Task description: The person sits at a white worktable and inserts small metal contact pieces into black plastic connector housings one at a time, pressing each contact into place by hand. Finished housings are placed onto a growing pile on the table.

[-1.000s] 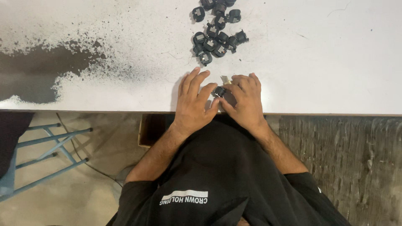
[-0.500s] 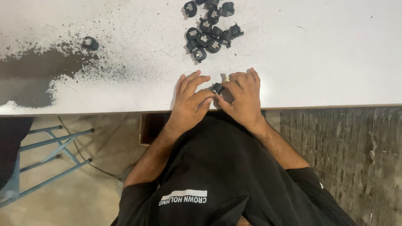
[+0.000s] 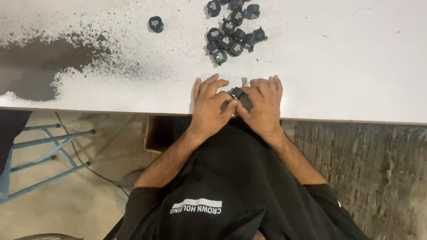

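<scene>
A small black part sits pinched between both hands at the near edge of the table, dead centre of the view. The left hand comes in from seven o'clock, fingers curled narrow, fingertips pressed against the part's left side. The right hand mirrors it from five o'clock, fingers folded over the part's right side, with something pale peeking out just above its knuckles; what that is, I cannot tell. By the look of it, this is the fitting step: two hands working one part together, pressing or seating it. The next move calls for steady, even pressure and a firm grip so close to the edge.

Out at twelve o'clock lies a pile of like black parts, well apart from the hands. One stray rests alone at eleven o'clock, above a dark worn patch.
</scene>
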Demonstrator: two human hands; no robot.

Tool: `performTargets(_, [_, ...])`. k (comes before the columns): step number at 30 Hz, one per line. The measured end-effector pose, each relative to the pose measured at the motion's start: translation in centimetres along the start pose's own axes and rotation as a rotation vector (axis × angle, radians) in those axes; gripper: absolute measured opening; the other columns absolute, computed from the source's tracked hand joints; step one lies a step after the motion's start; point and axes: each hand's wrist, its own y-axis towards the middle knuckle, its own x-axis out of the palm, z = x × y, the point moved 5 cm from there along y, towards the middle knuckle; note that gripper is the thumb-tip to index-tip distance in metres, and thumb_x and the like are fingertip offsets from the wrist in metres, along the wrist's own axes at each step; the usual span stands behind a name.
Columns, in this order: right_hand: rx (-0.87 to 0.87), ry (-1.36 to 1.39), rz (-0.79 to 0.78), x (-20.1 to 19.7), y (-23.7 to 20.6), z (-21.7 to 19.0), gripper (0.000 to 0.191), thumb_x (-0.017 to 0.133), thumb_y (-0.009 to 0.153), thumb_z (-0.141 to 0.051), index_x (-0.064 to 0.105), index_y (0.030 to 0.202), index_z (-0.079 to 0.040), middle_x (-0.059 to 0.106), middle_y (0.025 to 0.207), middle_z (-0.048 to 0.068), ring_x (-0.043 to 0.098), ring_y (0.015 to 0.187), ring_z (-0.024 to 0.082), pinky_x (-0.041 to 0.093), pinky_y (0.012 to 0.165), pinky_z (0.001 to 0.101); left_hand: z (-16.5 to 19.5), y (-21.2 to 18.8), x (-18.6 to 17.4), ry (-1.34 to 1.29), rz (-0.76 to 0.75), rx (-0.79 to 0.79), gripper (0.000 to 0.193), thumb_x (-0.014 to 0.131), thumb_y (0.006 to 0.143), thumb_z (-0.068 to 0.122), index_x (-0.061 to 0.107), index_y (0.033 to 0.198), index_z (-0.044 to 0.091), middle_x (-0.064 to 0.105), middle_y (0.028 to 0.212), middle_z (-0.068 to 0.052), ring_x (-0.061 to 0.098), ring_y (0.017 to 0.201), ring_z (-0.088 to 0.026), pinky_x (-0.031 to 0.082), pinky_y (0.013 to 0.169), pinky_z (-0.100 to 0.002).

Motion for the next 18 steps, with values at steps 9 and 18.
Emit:
performTargets(9, [0.011,-0.011,0.038,-0.3,0.2,0.0,0.044,0.091,0.083,-0.029,0.070,0.114,-0.008,0.058,0.120,0.010,0.053,0.121,0.032,0.024,0.120,0.0627,-0.4,-0.6,-1.8,0.209,-0.056,0.052,0.010,0.075,0.081,0.014,0.067,0.077,0.008,0.059,0.128,-0.010,0.043,0.143,-0.035,0.020,0.121,-0.067])
performTargets(18, [0.087,0.273,0.339,-2.2,-1.7,0.9,0.011,0.071,0.100,-0.007,0.067,0.110,-0.009,0.059,0.111,0.009,0.059,0.126,0.028,0.026,0.129,0.0578,0.7,-1.4,-3.9,0.123,0.168,0.090,0.016,0.071,0.099,0.021,0.068,0.108,0.008,0.053,0.144,-0.015,0.043,0.146,-0.035,0.027,0.125,-0.061])
